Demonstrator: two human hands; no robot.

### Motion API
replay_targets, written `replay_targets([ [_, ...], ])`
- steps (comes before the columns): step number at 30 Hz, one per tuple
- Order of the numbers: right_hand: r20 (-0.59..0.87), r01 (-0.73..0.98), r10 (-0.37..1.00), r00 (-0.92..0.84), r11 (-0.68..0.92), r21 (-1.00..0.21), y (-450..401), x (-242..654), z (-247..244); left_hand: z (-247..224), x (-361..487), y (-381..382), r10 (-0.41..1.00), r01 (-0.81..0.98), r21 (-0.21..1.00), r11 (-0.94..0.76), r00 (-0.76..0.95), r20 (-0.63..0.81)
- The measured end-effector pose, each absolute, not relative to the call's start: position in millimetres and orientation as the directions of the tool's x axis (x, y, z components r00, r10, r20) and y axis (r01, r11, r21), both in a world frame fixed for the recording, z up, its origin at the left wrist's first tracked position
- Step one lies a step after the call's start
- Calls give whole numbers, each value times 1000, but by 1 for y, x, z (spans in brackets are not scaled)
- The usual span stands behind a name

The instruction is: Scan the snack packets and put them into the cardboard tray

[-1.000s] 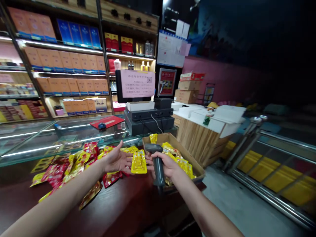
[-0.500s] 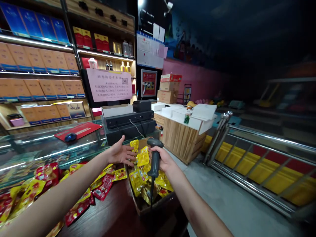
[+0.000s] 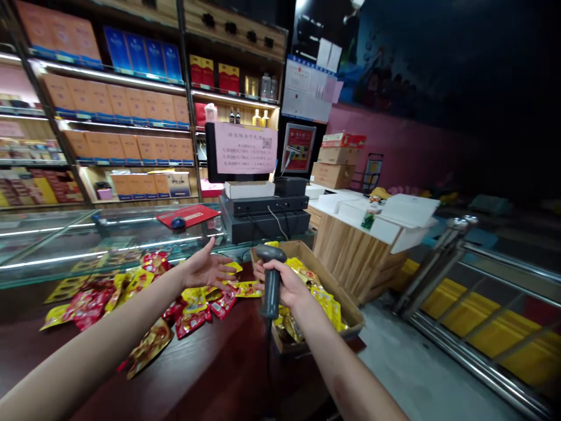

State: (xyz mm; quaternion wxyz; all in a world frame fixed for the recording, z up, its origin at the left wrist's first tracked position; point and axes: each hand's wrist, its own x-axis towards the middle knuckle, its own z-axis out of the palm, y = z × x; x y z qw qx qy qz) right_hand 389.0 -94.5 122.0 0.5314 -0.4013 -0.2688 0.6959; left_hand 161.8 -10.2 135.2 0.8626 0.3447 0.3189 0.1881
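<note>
My right hand [image 3: 284, 283] is wrapped round the handle of a dark grey handheld scanner [image 3: 272, 286], its cable hanging down. Beyond and to the right of it, a cardboard box [image 3: 346, 292] holds yellow packets [image 3: 324, 304]. My left hand [image 3: 205, 270] has its fingers spread and holds nothing; it is over the loose packets, left of the box. Red and yellow packets [image 3: 193, 321] lie piled on the dark brown table [image 3: 197, 374], some partly hidden by my left forearm.
Behind the packets is a glass counter [image 3: 131, 234] with a red mat [image 3: 188, 215] and a mouse [image 3: 178, 223]. A monitor with a pink sign [image 3: 245, 147] stands beyond. Boxed goods fill shelves [image 3: 131, 120]. At the right are a wooden counter [image 3: 350, 251] and a metal railing [image 3: 495, 292].
The view has turned left. A yellow packet that was in the air between my hands has left that spot. My left hand stays spread, and the scanner remains in my right hand.
</note>
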Motion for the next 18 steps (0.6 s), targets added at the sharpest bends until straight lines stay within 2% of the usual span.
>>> replay_targets([
  [3,-333,-560,917,-220,-398,-726,-90,358,113,129,123,-19,596,-168,707,687,687,-415],
  [8,-405,-554,863,-301,-504,-662,-82,309,99,118,67,-34,669,-263,696,668,621,-408],
  [14,-440,-498,818,-371,-575,-649,-72,269,81,93,30,-46,720,-263,711,652,508,-473],
  [18,-462,-483,813,-354,-582,-654,-64,254,65,77,33,-54,770,-267,733,625,364,-524],
])
